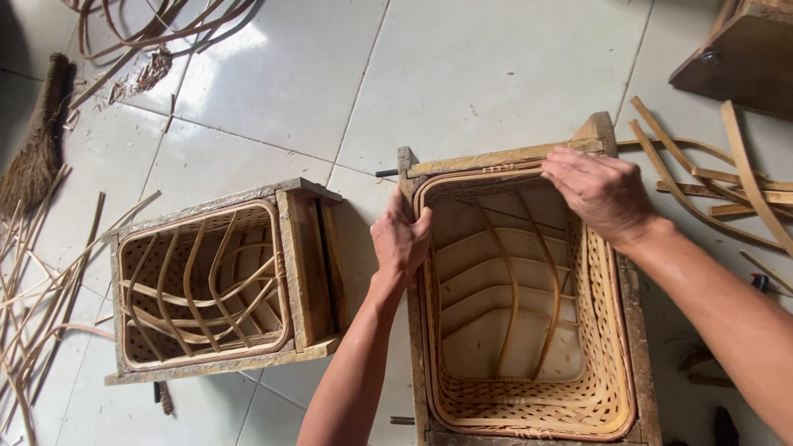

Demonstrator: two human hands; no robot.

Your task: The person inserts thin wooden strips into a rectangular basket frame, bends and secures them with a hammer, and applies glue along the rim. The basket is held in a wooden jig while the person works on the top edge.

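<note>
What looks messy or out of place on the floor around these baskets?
Loose cane strips lie scattered over the tiled floor at left, with shavings beside a broom. More bent strips are heaped at right. Both baskets, including the one the hands hold, sit squarely in their wooden frames.

A second framed basket (202, 281) sits left of the held basket (520, 306).

A floor of pale glossy tiles (462, 74) carries everything here. On it stand two wooden frames: the right frame (640, 330) holds a woven basket (599, 355), and the left frame (307, 264) holds a basket of bent strips (202, 281). Loose cane strips (710, 177) lie at the right, more strips (41, 314) at the left, and a broom (37, 140) rests at the far left.
</note>
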